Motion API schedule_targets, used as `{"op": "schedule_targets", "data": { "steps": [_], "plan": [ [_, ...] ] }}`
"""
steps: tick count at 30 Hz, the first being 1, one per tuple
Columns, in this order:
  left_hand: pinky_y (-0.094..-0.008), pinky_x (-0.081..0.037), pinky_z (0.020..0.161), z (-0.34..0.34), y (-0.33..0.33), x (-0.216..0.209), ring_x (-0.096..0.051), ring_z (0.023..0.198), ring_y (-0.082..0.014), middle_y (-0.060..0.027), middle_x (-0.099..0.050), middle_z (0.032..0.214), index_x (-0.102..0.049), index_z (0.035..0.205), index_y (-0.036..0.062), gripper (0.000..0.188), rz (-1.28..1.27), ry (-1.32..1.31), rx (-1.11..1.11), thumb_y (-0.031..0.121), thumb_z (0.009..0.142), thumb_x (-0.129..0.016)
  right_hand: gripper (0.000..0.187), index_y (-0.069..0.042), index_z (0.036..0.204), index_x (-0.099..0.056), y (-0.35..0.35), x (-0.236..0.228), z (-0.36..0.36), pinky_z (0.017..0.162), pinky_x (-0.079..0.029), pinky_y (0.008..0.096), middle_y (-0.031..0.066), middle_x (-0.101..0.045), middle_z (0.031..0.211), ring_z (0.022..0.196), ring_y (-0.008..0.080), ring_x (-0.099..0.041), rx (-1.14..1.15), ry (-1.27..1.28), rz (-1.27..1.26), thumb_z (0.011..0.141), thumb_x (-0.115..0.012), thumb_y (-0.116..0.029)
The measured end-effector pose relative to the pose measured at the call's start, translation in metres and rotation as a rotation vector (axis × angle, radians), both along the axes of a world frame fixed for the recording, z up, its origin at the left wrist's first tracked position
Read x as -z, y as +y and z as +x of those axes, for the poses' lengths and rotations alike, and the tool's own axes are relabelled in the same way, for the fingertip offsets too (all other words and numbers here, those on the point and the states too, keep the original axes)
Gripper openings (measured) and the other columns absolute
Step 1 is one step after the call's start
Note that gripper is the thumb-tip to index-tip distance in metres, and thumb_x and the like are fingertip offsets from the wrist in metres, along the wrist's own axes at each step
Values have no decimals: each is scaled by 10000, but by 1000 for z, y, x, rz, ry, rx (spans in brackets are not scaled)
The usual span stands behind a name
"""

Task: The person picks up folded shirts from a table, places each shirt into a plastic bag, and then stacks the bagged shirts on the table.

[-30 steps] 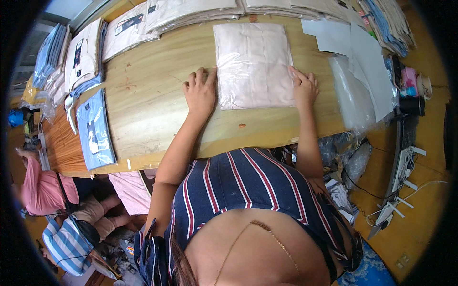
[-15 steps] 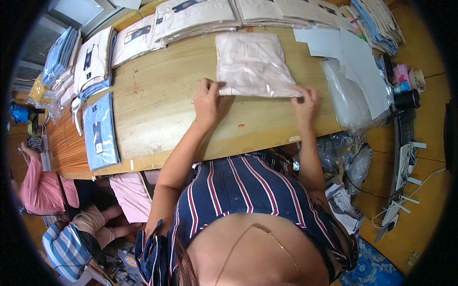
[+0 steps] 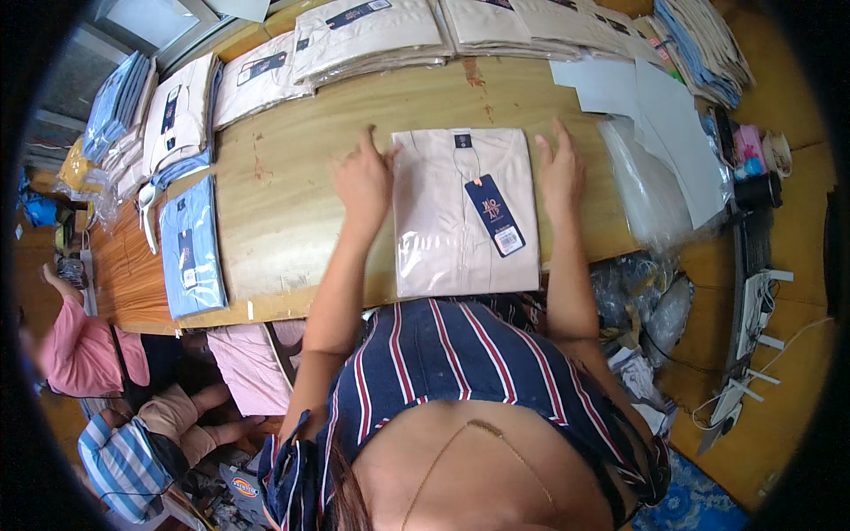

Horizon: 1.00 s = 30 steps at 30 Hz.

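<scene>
A folded cream shirt (image 3: 432, 232) in a clear plastic bag lies face up on the table in front of me, its lower edge at the table's near edge. A dark blue hang tag (image 3: 494, 215) on a string rests on its front, and a small dark label shows at the collar. My left hand (image 3: 364, 184) is beside the bag's upper left side, thumb and forefinger apart, holding nothing. On the other side, my right hand (image 3: 563, 173) is raised just off the upper right corner, fingers stretched out and holding nothing.
A bagged blue shirt (image 3: 189, 252) lies at the left of the wooden table (image 3: 292, 190). Stacks of bagged cream shirts (image 3: 367, 40) line the far edge. White sheets (image 3: 677, 133) and clear plastic bags (image 3: 642, 190) lie at right. Two other people sit at lower left.
The bagged shirt has turned from its plain back to its tagged front and come closer to me. Both hands have let go of its edge and are now apart from it at the sides.
</scene>
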<state>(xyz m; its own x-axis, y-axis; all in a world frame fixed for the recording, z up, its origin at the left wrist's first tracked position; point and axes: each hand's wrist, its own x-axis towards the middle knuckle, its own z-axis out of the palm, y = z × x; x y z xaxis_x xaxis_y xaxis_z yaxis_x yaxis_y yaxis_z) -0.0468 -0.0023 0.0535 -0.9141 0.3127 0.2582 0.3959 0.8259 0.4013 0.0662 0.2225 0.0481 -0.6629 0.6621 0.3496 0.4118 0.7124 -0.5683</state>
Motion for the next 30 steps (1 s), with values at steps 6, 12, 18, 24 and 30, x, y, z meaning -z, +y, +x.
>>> {"op": "schedule_targets", "data": {
  "steps": [6,12,18,24,30],
  "plan": [
    [-625,-43,913,61,63,28,-79,1242,-387,-120,-199,1348,-360,1247,158,459,-104,74,189,333,823,-374,475,-219,1269,-313,-69,14,-21,934,-124,574,77,-193,1354,1244,311,-149,-93,-240,233,826,-401,-365],
    [-620,-16,908,62,66,36,-59,1246,-391,-125,-176,1358,-356,1250,166,460,-148,-77,213,299,810,-384,450,-266,1255,-338,-66,44,-23,956,-51,549,36,-178,1364,1251,293,-129,-66,-420,187,826,-373,-400],
    [-620,-10,904,57,68,31,-57,1242,-403,-146,-179,1353,-370,1240,162,461,-171,-160,216,262,791,-399,455,-233,1252,-352,-66,38,-26,957,-53,542,57,-169,1365,1249,303,-124,-101,-484,135,826,-376,-393],
    [-612,12,907,57,69,32,-33,1246,-400,-148,-150,1361,-354,1248,147,476,-189,-191,235,252,786,-400,469,-235,1268,-321,-64,37,-26,959,-47,536,71,-166,1367,1255,302,-105,-117,-545,84,833,-342,-409],
    [-625,-7,901,50,72,39,-37,1244,-404,-144,-135,1365,-314,1269,133,482,-221,-161,259,271,811,-372,481,-214,1271,-307,-62,42,-31,954,-84,539,88,-201,1351,1251,286,-139,-106,-478,107,824,-381,-374]
  ]
}}
